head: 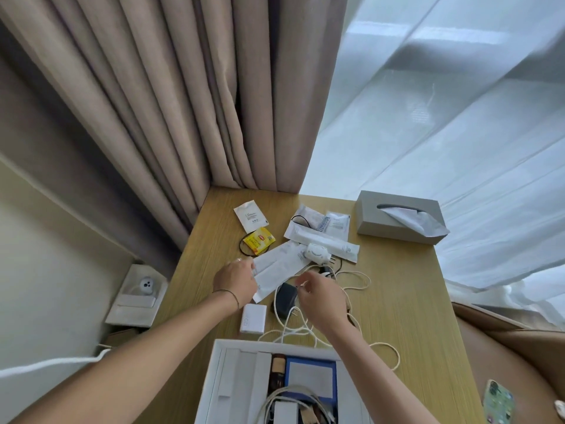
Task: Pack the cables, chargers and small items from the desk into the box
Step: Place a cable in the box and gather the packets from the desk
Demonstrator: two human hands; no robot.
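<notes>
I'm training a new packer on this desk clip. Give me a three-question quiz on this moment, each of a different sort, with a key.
1. True or false: the yellow sachet already lies in the white box.
2. Which hand touches the long white paper packet? A) left hand B) right hand C) neither
3. Fill in: the grey tissue box stands at the desk's far ______ corner.

Key
1. False; it lies on the desk, beyond the hands.
2. A; its fingers are at the packet's near end.
3. Right.
</notes>
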